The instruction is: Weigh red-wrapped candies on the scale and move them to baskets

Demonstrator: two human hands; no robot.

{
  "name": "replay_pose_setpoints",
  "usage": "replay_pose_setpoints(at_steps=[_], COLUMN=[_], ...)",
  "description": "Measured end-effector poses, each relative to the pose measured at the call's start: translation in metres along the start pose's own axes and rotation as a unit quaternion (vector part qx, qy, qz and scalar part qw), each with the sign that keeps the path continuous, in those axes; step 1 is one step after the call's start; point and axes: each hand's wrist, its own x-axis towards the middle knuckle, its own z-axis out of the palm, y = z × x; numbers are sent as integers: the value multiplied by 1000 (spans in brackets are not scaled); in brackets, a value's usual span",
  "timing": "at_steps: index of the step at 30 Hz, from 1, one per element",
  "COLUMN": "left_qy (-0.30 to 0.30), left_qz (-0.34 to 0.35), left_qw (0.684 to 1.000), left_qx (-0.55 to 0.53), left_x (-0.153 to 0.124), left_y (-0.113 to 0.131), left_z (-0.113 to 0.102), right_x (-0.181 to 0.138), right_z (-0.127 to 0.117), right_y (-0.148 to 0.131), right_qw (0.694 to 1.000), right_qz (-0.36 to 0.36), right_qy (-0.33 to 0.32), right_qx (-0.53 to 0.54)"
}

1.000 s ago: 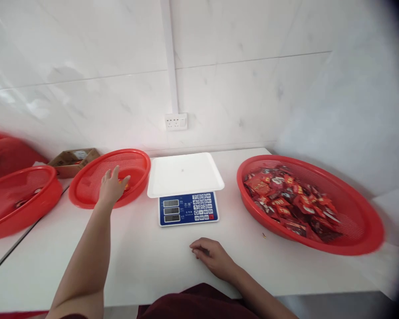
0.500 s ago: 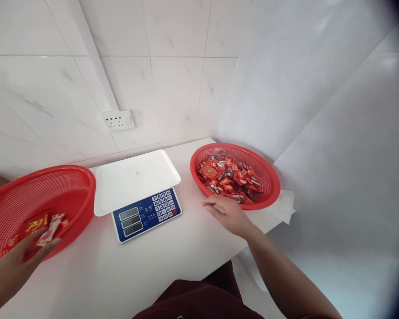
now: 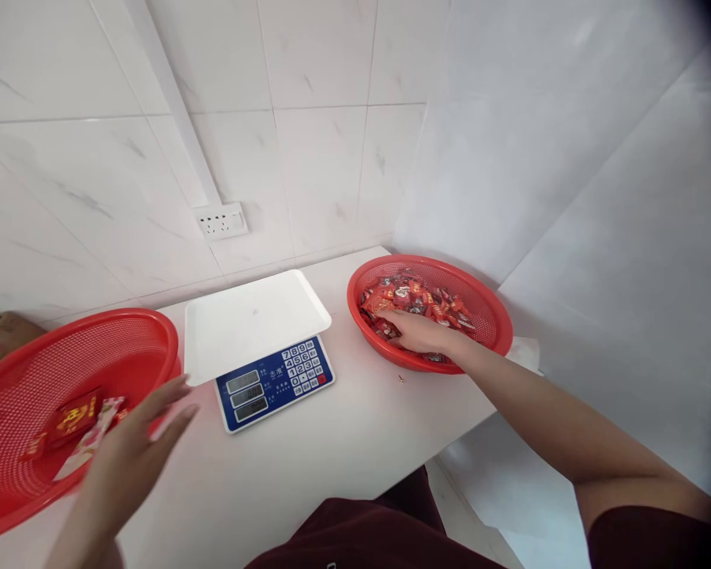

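My right hand reaches into the right red mesh basket, its fingertips among red-wrapped candies and touching a larger red packet. The fingers are partly hidden there, so their grip is unclear. My left hand is open, thumb and fingers apart, in front of the left red mesh basket. In that basket lie a red packet with yellow print and a pink-and-white wrapped piece. A digital scale with a bare white tray stands between the baskets.
Both baskets and the scale rest on a white table against a tiled wall with a socket. A small brownish bit lies near the right basket. A cardboard box is behind the left one. White sheets stick out at right.
My right hand has moved from the table in front of the right basket into its candies. My left hand has come up out of the left basket towards the scale. The view shifted slightly.
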Motion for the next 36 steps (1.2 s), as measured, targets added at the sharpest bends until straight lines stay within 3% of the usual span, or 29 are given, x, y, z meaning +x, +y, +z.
replay_pose_setpoints(at_steps=[4,7,10,14,20,28,32,36], left_qy=[-129,-194,-243,-296,-312,-311,-318,-342], left_qz=[-3,19,49,76,75,41,43,51], left_qw=[990,976,962,944,937,939,934,922], left_qx=[-61,-101,-116,-125,-138,-141,-159,-173], left_x=[0,-8,-15,-20,-25,-29,-30,-32], left_y=[36,50,56,66,71,60,64,72], left_z=[44,68,80,86,83,77,80,84], right_x=[5,6,16,39,52,29,20,29], right_z=[-3,-11,-14,0,13,-26,-40,-38], right_y=[13,29,34,24,19,25,4,-39], right_qw=[996,992,990,994,994,980,971,950], right_qz=[49,65,61,46,45,85,66,-29], right_qy=[79,111,125,101,98,176,221,258], right_qx=[-12,-14,-14,-16,-4,33,55,170])
